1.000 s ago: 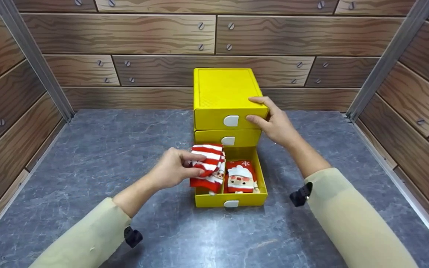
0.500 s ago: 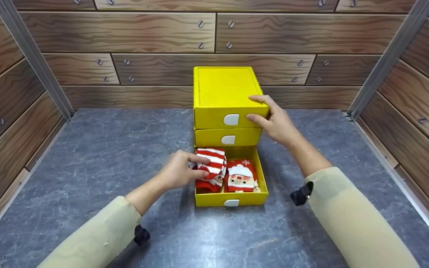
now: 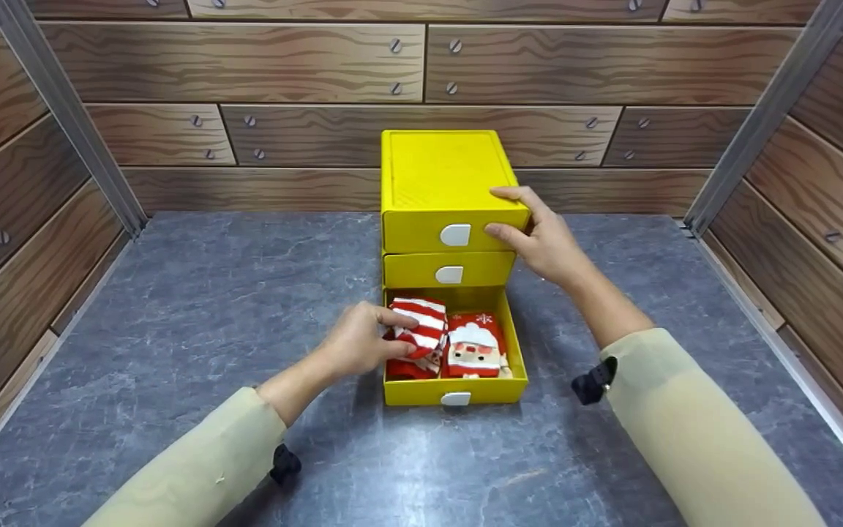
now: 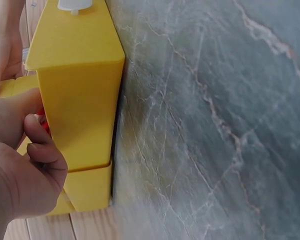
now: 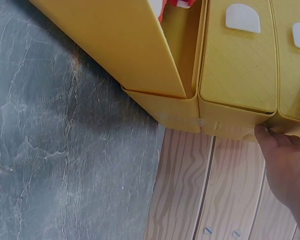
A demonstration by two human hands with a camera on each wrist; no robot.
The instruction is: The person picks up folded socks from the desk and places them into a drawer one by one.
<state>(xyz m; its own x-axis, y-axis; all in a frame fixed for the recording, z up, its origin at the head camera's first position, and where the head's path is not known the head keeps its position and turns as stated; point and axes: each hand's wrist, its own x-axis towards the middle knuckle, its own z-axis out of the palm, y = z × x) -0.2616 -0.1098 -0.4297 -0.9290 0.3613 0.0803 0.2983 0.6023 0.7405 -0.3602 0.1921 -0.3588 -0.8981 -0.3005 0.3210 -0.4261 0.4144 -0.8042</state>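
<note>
Between thumb and fingers, my left hand (image 3: 359, 340) pinches a folded red-and-white striped sock (image 3: 425, 320) inside the left part of the pulled-out bottom drawer (image 3: 491, 390). To its right lies a folded red sock (image 3: 474, 348) with a Santa face. My right hand (image 3: 549, 241) grips the upper right front corner of the yellow drawer unit (image 3: 443, 172), thumb at the front and fingers over the top edge and side. The left wrist view shows the left hand (image 4: 30, 160) reaching over the drawer's side wall, its fingertips and most of the sock hidden.
Two closed drawers with white tabs sit above the bottom one, the upper drawer (image 3: 414, 234) and the middle drawer (image 3: 410, 271). The unit stands on a grey marbled table (image 3: 246, 293). Wood-patterned walls (image 3: 246, 66) enclose the back and sides.
The left hand has moved right and lowered the striped sock from above the drawer's left edge into the drawer. The right hand keeps its hold on the unit's corner.
</note>
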